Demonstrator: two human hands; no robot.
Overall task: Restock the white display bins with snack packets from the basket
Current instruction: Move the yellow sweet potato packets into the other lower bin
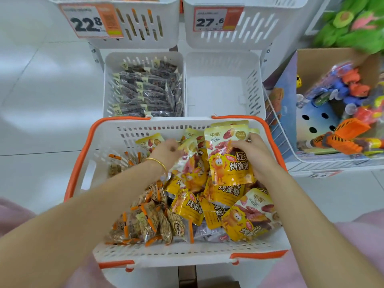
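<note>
A white basket with orange handles [108,140] sits in front of me, full of yellow sweet-potato snack packets [218,208] and clear packets with orange trim [143,223]. My right hand [255,156] grips an upright stack of yellow packets [228,156] at the basket's far right. My left hand [168,152] pinches the top of another yellow packet [187,163] beside it. Beyond the basket stand two white display bins: the left bin [110,84] holds dark packets, the right bin [218,88] has nothing in it.
Two upper white bins carry price tags, 22.8 [89,21] and 27.6 [214,19]. To the right a wire-edged shelf holds a cardboard box of colourful toys [340,100] and green plush [357,23]. White tiled floor lies to the left.
</note>
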